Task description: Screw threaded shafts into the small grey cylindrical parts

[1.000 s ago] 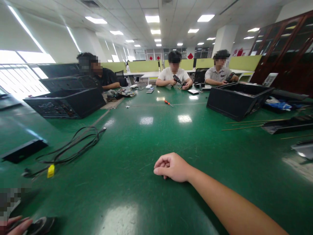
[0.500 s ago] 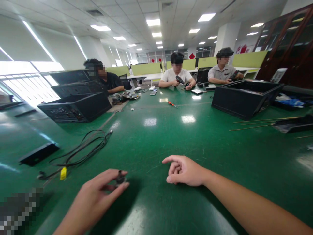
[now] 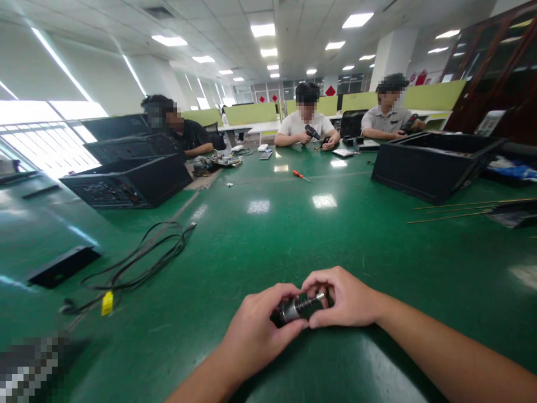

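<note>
My left hand [image 3: 260,316] is closed on a dark ridged metal cylinder [image 3: 297,308], with the thumb below and the fingers above. The piece has a smooth collar, a ribbed middle and a shiny silver end, and it lies tilted up to the right. Around that silver end curl the fingers of my right hand [image 3: 344,296], its thumb under the piece. Its exact kind cannot be made out. Both hands are low over the green tabletop [image 3: 235,246], close together.
Coiled black cables [image 3: 142,257] with a yellow tag [image 3: 107,303] lie at left, near a black metal strip [image 3: 62,266]. An orange screwdriver [image 3: 298,174] lies farther off. Black computer cases [image 3: 130,182] stand on both sides. Across the table sit three people; two hold power drills [image 3: 312,132].
My left hand has moved right with the dark cylinder, turning it so its length shows. My right hand, earlier empty with its index finger extended, now curls around the silver end.
</note>
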`<action>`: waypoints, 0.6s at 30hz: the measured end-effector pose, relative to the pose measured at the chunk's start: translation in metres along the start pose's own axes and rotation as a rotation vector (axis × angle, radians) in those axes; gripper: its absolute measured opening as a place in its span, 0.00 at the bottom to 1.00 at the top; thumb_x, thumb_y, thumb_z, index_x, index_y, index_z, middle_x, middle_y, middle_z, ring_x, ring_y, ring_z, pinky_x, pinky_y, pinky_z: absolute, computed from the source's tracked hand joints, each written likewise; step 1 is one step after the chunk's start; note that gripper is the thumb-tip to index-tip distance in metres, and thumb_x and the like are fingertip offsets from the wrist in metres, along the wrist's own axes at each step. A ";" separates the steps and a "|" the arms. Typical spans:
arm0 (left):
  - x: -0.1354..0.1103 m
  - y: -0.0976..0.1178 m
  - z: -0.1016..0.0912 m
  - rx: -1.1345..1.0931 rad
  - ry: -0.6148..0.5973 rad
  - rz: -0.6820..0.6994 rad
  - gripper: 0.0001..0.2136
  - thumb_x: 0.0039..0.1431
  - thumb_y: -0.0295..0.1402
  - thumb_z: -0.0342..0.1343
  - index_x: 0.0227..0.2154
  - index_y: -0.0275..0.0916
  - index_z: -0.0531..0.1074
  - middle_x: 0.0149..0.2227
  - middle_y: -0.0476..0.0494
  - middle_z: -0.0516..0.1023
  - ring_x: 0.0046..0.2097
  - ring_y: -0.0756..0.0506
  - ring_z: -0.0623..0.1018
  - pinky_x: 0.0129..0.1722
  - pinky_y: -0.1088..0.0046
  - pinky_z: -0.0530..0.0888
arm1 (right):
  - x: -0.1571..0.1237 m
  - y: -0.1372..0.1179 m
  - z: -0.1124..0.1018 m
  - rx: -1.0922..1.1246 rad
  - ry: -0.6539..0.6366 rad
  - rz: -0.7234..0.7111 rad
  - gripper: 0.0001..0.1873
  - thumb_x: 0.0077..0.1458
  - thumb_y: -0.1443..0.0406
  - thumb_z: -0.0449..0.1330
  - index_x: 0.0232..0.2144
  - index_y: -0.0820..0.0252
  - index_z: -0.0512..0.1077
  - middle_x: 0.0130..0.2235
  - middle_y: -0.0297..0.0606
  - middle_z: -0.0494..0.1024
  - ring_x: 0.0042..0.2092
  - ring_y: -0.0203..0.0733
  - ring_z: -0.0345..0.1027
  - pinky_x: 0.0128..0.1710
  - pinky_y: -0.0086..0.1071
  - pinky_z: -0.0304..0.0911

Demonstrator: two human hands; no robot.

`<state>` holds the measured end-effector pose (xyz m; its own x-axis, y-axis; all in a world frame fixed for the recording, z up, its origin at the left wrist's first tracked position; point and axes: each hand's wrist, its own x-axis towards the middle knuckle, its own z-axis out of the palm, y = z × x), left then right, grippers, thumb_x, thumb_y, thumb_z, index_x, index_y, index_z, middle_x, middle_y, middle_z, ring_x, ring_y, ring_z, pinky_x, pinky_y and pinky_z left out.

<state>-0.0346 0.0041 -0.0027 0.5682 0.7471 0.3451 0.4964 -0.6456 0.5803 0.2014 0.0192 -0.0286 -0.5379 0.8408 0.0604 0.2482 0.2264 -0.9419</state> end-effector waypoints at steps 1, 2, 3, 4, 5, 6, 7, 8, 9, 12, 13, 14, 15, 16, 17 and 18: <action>0.001 -0.001 0.000 0.004 0.006 -0.006 0.18 0.50 0.27 0.67 0.44 0.45 0.72 0.36 0.52 0.81 0.34 0.49 0.80 0.35 0.76 0.75 | -0.001 0.000 0.001 0.014 0.000 -0.005 0.28 0.43 0.54 0.74 0.45 0.59 0.76 0.36 0.34 0.77 0.27 0.33 0.66 0.27 0.26 0.60; 0.001 -0.003 -0.001 0.010 0.015 -0.010 0.18 0.49 0.27 0.67 0.44 0.45 0.73 0.36 0.52 0.81 0.35 0.48 0.80 0.36 0.75 0.75 | -0.002 -0.001 0.001 0.020 0.004 -0.010 0.27 0.44 0.55 0.73 0.46 0.58 0.75 0.36 0.35 0.78 0.28 0.33 0.67 0.27 0.26 0.61; 0.002 -0.005 0.000 0.016 0.026 -0.010 0.19 0.49 0.27 0.68 0.44 0.44 0.73 0.37 0.51 0.81 0.36 0.48 0.81 0.37 0.75 0.75 | -0.002 -0.002 0.002 0.015 0.012 -0.017 0.27 0.44 0.55 0.73 0.46 0.58 0.76 0.36 0.35 0.78 0.28 0.34 0.68 0.28 0.26 0.61; 0.003 -0.007 0.000 0.021 0.037 -0.006 0.19 0.48 0.27 0.68 0.44 0.44 0.73 0.38 0.50 0.82 0.37 0.47 0.81 0.39 0.74 0.76 | -0.003 -0.002 0.003 0.002 0.025 -0.027 0.26 0.45 0.56 0.73 0.46 0.58 0.76 0.36 0.35 0.78 0.29 0.35 0.69 0.28 0.27 0.62; 0.004 -0.010 0.000 0.021 0.049 0.004 0.18 0.48 0.27 0.68 0.43 0.43 0.73 0.38 0.49 0.82 0.38 0.47 0.81 0.40 0.74 0.76 | -0.003 -0.003 0.004 -0.018 0.042 -0.037 0.24 0.46 0.58 0.72 0.45 0.57 0.76 0.36 0.35 0.78 0.30 0.36 0.69 0.29 0.27 0.62; 0.005 -0.011 0.001 0.017 0.056 0.018 0.17 0.49 0.27 0.68 0.43 0.43 0.74 0.39 0.48 0.82 0.39 0.46 0.81 0.41 0.73 0.76 | -0.002 -0.004 0.006 -0.044 0.059 -0.048 0.22 0.46 0.59 0.71 0.45 0.57 0.77 0.35 0.35 0.78 0.30 0.36 0.69 0.29 0.27 0.62; 0.005 -0.013 0.001 0.007 0.057 0.036 0.16 0.51 0.27 0.67 0.43 0.43 0.74 0.39 0.48 0.81 0.40 0.47 0.81 0.41 0.73 0.76 | -0.002 -0.005 0.007 -0.068 0.078 -0.060 0.21 0.47 0.60 0.70 0.44 0.57 0.77 0.35 0.35 0.78 0.30 0.36 0.69 0.30 0.28 0.63; 0.006 -0.014 0.001 -0.008 0.053 0.056 0.15 0.52 0.27 0.67 0.43 0.43 0.74 0.39 0.48 0.81 0.40 0.47 0.80 0.42 0.73 0.76 | -0.002 -0.006 0.009 -0.093 0.092 -0.071 0.19 0.48 0.61 0.70 0.44 0.57 0.77 0.34 0.34 0.78 0.30 0.36 0.68 0.30 0.28 0.63; 0.006 -0.014 0.001 -0.026 0.046 0.078 0.14 0.53 0.27 0.66 0.43 0.43 0.74 0.40 0.48 0.81 0.40 0.47 0.80 0.42 0.74 0.75 | -0.002 -0.007 0.010 -0.113 0.098 -0.078 0.18 0.48 0.61 0.69 0.43 0.57 0.77 0.33 0.34 0.78 0.30 0.36 0.68 0.31 0.28 0.63; 0.007 -0.013 0.002 -0.067 0.019 0.119 0.14 0.54 0.28 0.67 0.43 0.43 0.74 0.40 0.48 0.81 0.41 0.48 0.80 0.43 0.75 0.75 | -0.002 -0.008 0.010 -0.138 0.088 -0.093 0.15 0.49 0.64 0.67 0.41 0.58 0.78 0.32 0.33 0.77 0.30 0.36 0.68 0.31 0.28 0.62; 0.007 -0.013 0.002 -0.071 0.017 0.122 0.14 0.53 0.28 0.67 0.43 0.43 0.74 0.40 0.48 0.82 0.41 0.48 0.80 0.43 0.75 0.75 | -0.003 -0.008 0.010 -0.140 0.083 -0.099 0.14 0.49 0.64 0.66 0.41 0.59 0.77 0.32 0.33 0.78 0.30 0.37 0.68 0.31 0.28 0.62; 0.007 -0.012 0.003 -0.069 0.020 0.118 0.14 0.52 0.29 0.68 0.42 0.43 0.75 0.40 0.48 0.82 0.41 0.48 0.81 0.43 0.75 0.75 | -0.003 -0.008 0.009 -0.146 0.081 -0.106 0.14 0.49 0.64 0.66 0.41 0.59 0.77 0.32 0.34 0.78 0.30 0.37 0.68 0.31 0.28 0.62; 0.007 -0.012 0.003 -0.061 0.026 0.106 0.14 0.52 0.30 0.68 0.42 0.43 0.75 0.39 0.49 0.82 0.40 0.48 0.81 0.42 0.76 0.75 | -0.003 -0.008 0.009 -0.157 0.081 -0.112 0.14 0.49 0.64 0.65 0.40 0.59 0.77 0.32 0.34 0.78 0.30 0.37 0.68 0.31 0.28 0.62; 0.007 -0.012 0.003 -0.050 0.034 0.088 0.14 0.52 0.30 0.69 0.42 0.43 0.75 0.39 0.49 0.82 0.39 0.49 0.81 0.40 0.76 0.75 | -0.003 -0.008 0.009 -0.169 0.081 -0.114 0.13 0.49 0.64 0.65 0.40 0.59 0.77 0.32 0.34 0.78 0.30 0.37 0.68 0.31 0.28 0.61; 0.007 -0.012 0.004 -0.039 0.042 0.068 0.14 0.52 0.31 0.69 0.42 0.43 0.75 0.38 0.50 0.82 0.37 0.49 0.81 0.38 0.77 0.75 | -0.003 -0.008 0.009 -0.181 0.078 -0.111 0.13 0.49 0.64 0.66 0.40 0.59 0.77 0.32 0.34 0.77 0.30 0.37 0.67 0.30 0.28 0.61; 0.006 -0.012 0.004 -0.030 0.046 0.046 0.14 0.51 0.31 0.69 0.41 0.43 0.76 0.37 0.50 0.82 0.36 0.49 0.81 0.36 0.77 0.74 | -0.003 -0.008 0.009 -0.189 0.075 -0.104 0.13 0.49 0.64 0.66 0.39 0.60 0.77 0.31 0.34 0.77 0.29 0.36 0.67 0.30 0.28 0.61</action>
<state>-0.0345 0.0163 -0.0105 0.5587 0.7236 0.4053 0.4500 -0.6750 0.5847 0.1942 0.0104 -0.0244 -0.5085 0.8410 0.1849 0.3454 0.3959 -0.8508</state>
